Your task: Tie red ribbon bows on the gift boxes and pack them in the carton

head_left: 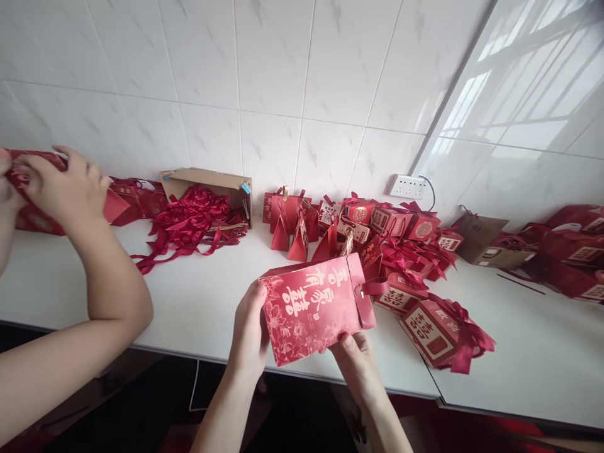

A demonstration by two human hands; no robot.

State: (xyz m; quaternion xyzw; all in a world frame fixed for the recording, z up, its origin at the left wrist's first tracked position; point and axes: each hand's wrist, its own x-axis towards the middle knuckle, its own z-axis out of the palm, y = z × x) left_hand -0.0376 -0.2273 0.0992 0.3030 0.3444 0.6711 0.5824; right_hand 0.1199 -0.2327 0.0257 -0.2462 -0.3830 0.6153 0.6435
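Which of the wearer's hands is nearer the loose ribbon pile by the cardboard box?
Left. The left hand grips the left edge of the red gift box, below and right of the ribbon pile; the right hand holds its lower right corner, farther away.

red gift box (pixel 311 313) between both hands, left (pixel 250 330) and right (pixel 356 358), above white table (pixel 198 302)

red gift box (pixel 314 311), gold characters, tilted, held above table edge
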